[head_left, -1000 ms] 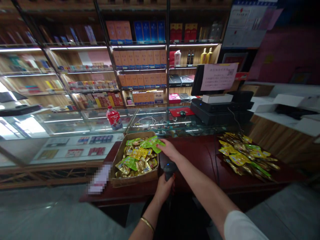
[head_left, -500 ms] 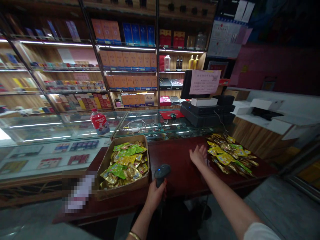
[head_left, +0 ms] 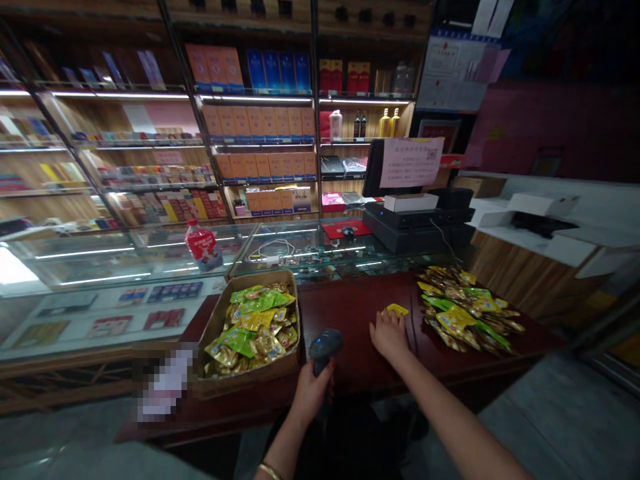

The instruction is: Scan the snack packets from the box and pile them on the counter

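My left hand (head_left: 313,387) is wrapped round the grip of a dark handheld barcode scanner (head_left: 326,343), held up in front of the dark red table's near edge. A small blue light shows on the scanner's head. My right hand (head_left: 391,337) is over the tabletop with its fingers closed on a yellow snack packet (head_left: 399,309), whose far end sticks out beyond the fingertips. To the right of this hand lies a loose pile of gold, yellow and green snack packets (head_left: 463,313). Similar packets (head_left: 255,327) fill an open cardboard box (head_left: 210,388) on the left.
Behind the dark red table (head_left: 340,300) runs a glass display counter (head_left: 310,257). On it are a red-labelled bottle (head_left: 203,247), a white cable (head_left: 273,252), a mouse (head_left: 349,231) and a dark register (head_left: 417,227). Stocked shelves (head_left: 260,140) line the back.
My right hand has moved left and slightly nearer, away from the pile, with a yellow packet in it. My left hand keeps the scanner in nearly the same place.
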A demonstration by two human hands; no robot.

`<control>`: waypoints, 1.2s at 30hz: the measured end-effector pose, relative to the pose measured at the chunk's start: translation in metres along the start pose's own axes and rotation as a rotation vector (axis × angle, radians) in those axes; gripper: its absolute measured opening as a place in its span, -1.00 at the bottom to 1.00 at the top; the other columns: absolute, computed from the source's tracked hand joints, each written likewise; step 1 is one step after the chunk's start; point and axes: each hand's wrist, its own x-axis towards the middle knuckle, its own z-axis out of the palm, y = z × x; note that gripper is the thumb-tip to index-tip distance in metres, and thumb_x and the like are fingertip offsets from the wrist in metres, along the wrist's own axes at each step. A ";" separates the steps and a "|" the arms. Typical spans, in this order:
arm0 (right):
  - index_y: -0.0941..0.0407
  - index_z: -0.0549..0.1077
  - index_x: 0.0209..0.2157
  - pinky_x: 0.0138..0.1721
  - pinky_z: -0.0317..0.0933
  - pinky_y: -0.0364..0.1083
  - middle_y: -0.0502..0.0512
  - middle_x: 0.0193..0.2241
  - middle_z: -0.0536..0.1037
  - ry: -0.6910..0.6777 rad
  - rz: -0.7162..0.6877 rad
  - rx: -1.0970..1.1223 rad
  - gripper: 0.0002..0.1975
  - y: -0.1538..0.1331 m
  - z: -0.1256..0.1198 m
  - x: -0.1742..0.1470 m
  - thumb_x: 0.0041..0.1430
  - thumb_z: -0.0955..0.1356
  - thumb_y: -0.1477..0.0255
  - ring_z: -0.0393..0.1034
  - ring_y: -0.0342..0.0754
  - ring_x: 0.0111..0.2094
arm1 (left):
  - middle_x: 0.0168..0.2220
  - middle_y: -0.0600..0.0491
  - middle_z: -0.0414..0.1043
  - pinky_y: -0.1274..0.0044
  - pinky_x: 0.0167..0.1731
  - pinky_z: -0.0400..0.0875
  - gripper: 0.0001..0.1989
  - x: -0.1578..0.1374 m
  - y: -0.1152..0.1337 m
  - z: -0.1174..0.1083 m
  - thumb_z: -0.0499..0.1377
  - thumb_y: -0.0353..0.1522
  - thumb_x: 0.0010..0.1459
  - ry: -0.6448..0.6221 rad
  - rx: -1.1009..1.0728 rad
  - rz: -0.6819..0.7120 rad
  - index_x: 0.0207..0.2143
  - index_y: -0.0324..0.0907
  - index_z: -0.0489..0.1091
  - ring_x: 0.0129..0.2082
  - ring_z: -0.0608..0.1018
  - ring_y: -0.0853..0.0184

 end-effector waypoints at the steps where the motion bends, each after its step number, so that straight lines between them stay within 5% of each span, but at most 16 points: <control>1: 0.12 0.45 0.15 0.28 0.07 0.29 0.24 0.21 0.44 -0.013 -0.058 0.027 -0.60 -0.008 0.003 -0.009 0.30 0.40 0.37 0.25 0.21 0.27 | -0.62 0.17 0.35 0.61 -0.78 0.26 -0.45 0.000 0.000 0.000 0.35 0.08 -0.10 -0.001 -0.002 -0.001 -0.35 -0.19 0.33 -0.73 0.38 0.42; 5: 0.01 0.44 0.21 0.24 0.17 0.09 0.18 0.30 0.36 0.003 -0.143 0.137 -0.51 -0.022 0.004 -0.024 0.32 0.21 0.57 0.24 0.11 0.28 | -0.62 0.16 0.37 0.62 -0.78 0.26 -0.46 -0.001 -0.001 0.000 0.34 0.06 -0.08 0.006 -0.012 -0.009 -0.31 -0.20 0.34 -0.73 0.39 0.42; 8: 0.07 0.34 0.28 0.24 0.07 0.34 0.34 0.35 0.24 0.088 -0.001 0.176 -0.52 -0.022 0.006 -0.023 0.38 0.18 0.42 0.10 0.31 0.34 | -0.62 0.16 0.37 0.62 -0.78 0.26 -0.46 -0.002 -0.001 -0.001 0.35 0.05 -0.09 0.008 -0.013 -0.017 -0.31 -0.19 0.35 -0.73 0.40 0.41; 12: 0.18 0.30 0.27 0.24 -0.24 0.56 0.52 0.23 0.38 0.118 0.097 0.231 -0.43 -0.020 0.014 -0.024 0.33 0.28 0.20 0.09 0.46 0.32 | -0.63 0.16 0.36 0.62 -0.78 0.25 -0.47 -0.002 0.001 0.000 0.36 0.05 -0.10 0.003 -0.013 -0.017 -0.36 -0.20 0.35 -0.73 0.39 0.42; 16: 0.08 0.35 0.24 0.25 0.08 0.31 0.28 0.09 0.54 0.074 0.007 0.384 -0.45 -0.012 0.016 -0.023 0.28 0.30 0.19 0.37 0.22 0.17 | -0.62 0.16 0.37 0.62 -0.77 0.26 -0.45 -0.002 0.000 -0.001 0.35 0.06 -0.08 -0.026 -0.007 -0.014 -0.33 -0.21 0.36 -0.73 0.39 0.42; 19: 0.11 0.37 0.24 0.17 0.29 0.08 0.29 0.15 0.49 0.087 -0.023 0.521 -0.45 -0.003 0.014 -0.021 0.28 0.27 0.22 0.41 0.10 0.15 | -0.63 0.15 0.36 0.62 -0.77 0.26 -0.47 0.000 -0.004 -0.002 0.34 0.07 -0.06 -0.059 0.023 -0.010 -0.38 -0.20 0.34 -0.73 0.39 0.42; 36: 0.14 0.40 0.17 0.07 0.43 0.15 0.38 0.18 0.40 0.129 0.092 1.008 -0.49 -0.001 0.013 -0.020 0.24 0.31 0.24 0.47 0.16 0.11 | -0.67 0.18 0.32 0.63 -0.76 0.23 -0.52 0.000 -0.007 -0.006 0.29 0.04 0.04 -0.202 0.088 0.009 -0.33 -0.20 0.36 -0.74 0.35 0.44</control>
